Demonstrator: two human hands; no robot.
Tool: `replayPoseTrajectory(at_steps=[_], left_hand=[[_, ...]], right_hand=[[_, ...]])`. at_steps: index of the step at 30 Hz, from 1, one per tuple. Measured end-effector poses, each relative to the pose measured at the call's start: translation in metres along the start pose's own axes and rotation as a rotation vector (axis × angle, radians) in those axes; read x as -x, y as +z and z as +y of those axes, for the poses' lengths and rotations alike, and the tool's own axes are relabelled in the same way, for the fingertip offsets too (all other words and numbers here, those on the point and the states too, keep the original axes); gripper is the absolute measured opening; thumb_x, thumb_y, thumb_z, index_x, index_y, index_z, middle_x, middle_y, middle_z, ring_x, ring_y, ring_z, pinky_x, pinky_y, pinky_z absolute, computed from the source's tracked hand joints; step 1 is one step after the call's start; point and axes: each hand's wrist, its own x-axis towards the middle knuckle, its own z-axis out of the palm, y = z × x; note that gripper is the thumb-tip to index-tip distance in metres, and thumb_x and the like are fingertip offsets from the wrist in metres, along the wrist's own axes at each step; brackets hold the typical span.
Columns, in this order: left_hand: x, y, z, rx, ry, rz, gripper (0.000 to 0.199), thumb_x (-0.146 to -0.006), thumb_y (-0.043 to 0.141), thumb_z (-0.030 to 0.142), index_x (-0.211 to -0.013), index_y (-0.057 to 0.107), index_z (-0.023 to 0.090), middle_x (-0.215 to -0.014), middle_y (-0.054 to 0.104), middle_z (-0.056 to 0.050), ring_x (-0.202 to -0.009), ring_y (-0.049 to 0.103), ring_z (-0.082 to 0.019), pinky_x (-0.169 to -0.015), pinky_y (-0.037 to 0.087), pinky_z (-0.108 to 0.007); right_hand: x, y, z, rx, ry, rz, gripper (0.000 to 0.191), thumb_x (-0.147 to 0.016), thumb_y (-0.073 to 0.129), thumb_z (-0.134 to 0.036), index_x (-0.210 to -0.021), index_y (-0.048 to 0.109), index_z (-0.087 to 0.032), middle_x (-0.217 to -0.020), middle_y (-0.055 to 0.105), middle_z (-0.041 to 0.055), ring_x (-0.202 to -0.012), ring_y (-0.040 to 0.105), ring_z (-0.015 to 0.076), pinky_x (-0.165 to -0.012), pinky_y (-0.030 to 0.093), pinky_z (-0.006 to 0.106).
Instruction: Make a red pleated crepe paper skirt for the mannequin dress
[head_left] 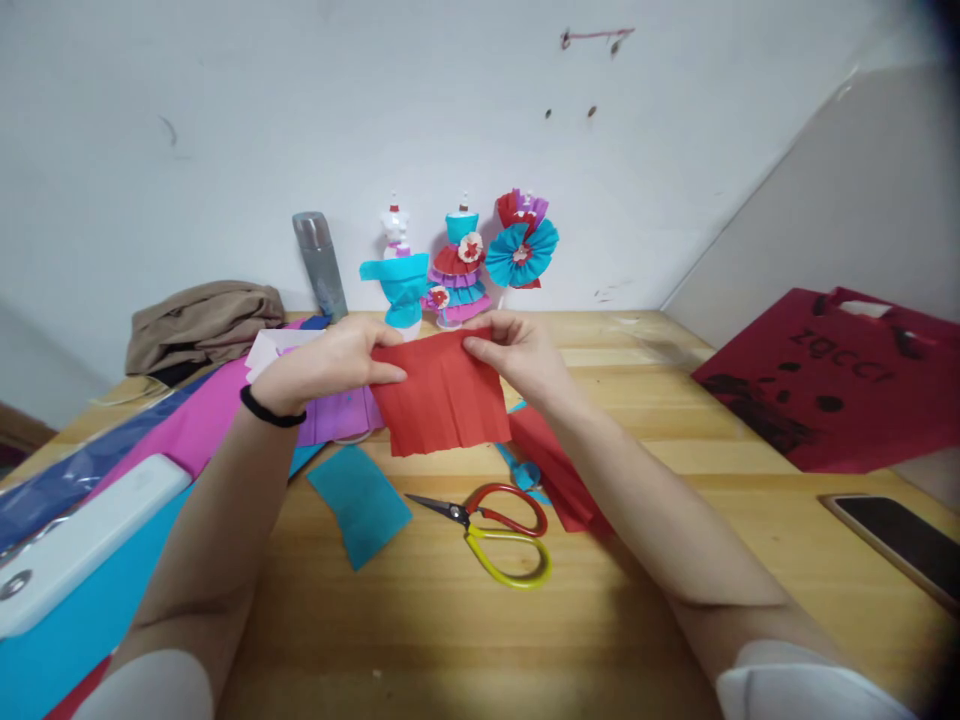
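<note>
A red crepe-like piece (pixel 446 395) is stretched between my two hands above the table. My left hand (pixel 337 360) pinches its upper left corner, and my right hand (pixel 517 355) pinches its upper right corner. Below it lie scissors (pixel 466 518) with one red and one yellow handle. A small teal piece (pixel 360 505) rests to their left. More red material (pixel 559 470) lies partly under my right forearm. Behind my hands stand a white mini mannequin (pixel 395 230) with teal material around its lower part, and two decorated ones (pixel 461 260), (pixel 523 250).
A grey bottle (pixel 320 265) leans near the wall, beside a brown cloth (pixel 206 325). Pink sheets (pixel 191 425) and a white tool (pixel 90 545) lie left. At right are a red bag (pixel 832 390) and a phone (pixel 900 545).
</note>
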Motion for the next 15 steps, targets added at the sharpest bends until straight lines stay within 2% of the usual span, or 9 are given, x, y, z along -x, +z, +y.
replayPoseTrajectory(at_steps=[3, 7, 11, 15], left_hand=[[0.004, -0.010, -0.008, 0.118, -0.028, 0.120, 0.017, -0.071, 0.072, 0.034, -0.067, 0.067, 0.017, -0.064, 0.060, 0.001, -0.059, 0.053, -0.013, -0.055, 0.040, -0.024], [0.004, -0.014, -0.013, 0.280, -0.033, 0.239, 0.019, -0.066, 0.078, 0.031, -0.068, 0.067, 0.016, -0.064, 0.063, 0.001, -0.059, 0.054, -0.012, -0.057, 0.042, -0.025], [0.001, -0.013, -0.016, 0.354, -0.061, 0.295, 0.019, -0.062, 0.080, 0.029, -0.066, 0.068, 0.015, -0.064, 0.065, 0.000, -0.060, 0.057, -0.013, -0.058, 0.044, -0.025], [0.001, -0.014, -0.015, 0.363, -0.067, 0.308, 0.020, -0.062, 0.080, 0.030, -0.068, 0.069, 0.014, -0.065, 0.067, 0.000, -0.062, 0.060, -0.014, -0.061, 0.045, -0.025]], right_hand=[[-0.004, 0.000, -0.001, -0.107, 0.069, 0.007, 0.013, -0.064, 0.075, -0.026, -0.073, 0.067, -0.021, -0.069, 0.069, 0.0000, -0.064, 0.063, 0.0170, -0.065, 0.051, 0.032], [-0.015, 0.004, 0.003, -0.161, 0.095, -0.016, 0.020, -0.061, 0.079, -0.031, -0.070, 0.064, -0.020, -0.068, 0.068, -0.0009, -0.063, 0.062, 0.0152, -0.066, 0.049, 0.031], [-0.025, 0.008, 0.005, -0.214, 0.118, -0.029, 0.024, -0.059, 0.079, -0.033, -0.065, 0.060, -0.019, -0.064, 0.063, -0.0031, -0.060, 0.057, 0.0121, -0.064, 0.046, 0.028], [-0.024, 0.009, 0.004, -0.304, 0.171, -0.035, 0.030, -0.054, 0.083, -0.035, -0.065, 0.060, -0.019, -0.065, 0.065, -0.0025, -0.060, 0.056, 0.0117, -0.061, 0.045, 0.027]])
